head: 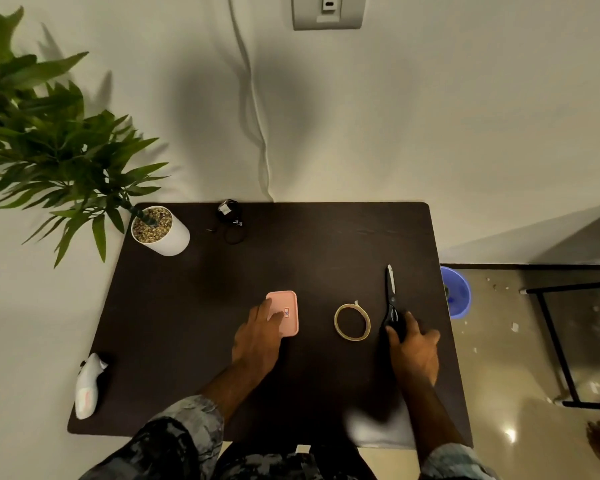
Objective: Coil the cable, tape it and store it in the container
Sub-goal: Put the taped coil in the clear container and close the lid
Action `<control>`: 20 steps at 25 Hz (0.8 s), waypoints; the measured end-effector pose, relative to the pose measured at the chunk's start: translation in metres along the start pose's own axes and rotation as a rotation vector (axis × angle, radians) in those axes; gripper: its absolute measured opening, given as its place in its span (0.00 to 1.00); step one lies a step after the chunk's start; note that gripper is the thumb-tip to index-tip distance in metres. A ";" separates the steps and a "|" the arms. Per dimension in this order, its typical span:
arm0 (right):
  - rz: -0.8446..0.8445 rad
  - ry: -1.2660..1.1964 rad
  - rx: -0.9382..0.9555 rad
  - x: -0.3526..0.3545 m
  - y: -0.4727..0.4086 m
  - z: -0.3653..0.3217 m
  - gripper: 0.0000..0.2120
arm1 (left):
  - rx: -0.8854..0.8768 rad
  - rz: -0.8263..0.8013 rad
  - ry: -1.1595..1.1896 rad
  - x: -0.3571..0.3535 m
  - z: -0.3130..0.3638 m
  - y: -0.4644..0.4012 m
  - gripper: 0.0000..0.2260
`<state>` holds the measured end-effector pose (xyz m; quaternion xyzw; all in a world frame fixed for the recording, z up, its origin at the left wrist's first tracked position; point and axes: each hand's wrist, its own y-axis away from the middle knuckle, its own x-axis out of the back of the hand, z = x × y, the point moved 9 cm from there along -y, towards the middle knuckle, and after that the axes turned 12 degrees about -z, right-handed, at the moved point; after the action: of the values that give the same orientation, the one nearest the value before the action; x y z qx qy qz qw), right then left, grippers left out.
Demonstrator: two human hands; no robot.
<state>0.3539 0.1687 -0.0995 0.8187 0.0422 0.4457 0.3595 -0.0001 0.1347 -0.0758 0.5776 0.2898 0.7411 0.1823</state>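
A small pink container [286,303] with its lid on lies near the middle of the dark table [187,323]. My left hand [257,341] rests on its near left side, fingers spread over the lid. A roll of clear tape [352,322] lies flat to the right of it. Black-handled scissors [391,292] lie further right, blades pointing away; my right hand [414,348] covers their handles. A black cable [230,220] sits loosely bundled at the far edge of the table, away from both hands.
A white pot [168,237] with a leafy plant stands at the table's far left corner. A white object [87,386] lies at the near left edge. A blue bucket [458,292] sits on the floor to the right, beside a black metal frame [555,344].
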 end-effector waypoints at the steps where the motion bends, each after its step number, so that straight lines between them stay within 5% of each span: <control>1: 0.027 0.049 0.060 0.001 0.006 -0.009 0.29 | -0.005 0.019 0.009 -0.001 0.003 0.002 0.22; 6: -0.108 0.451 0.468 -0.047 0.027 -0.045 0.24 | -0.043 0.012 -0.017 -0.010 0.021 0.013 0.21; 20: -0.291 0.502 0.343 -0.020 -0.009 -0.062 0.21 | -0.059 -0.097 0.137 -0.030 0.035 0.011 0.30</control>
<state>0.2974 0.2018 -0.0983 0.7173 0.3204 0.5639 0.2546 0.0426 0.1160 -0.0853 0.5053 0.3070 0.7774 0.2147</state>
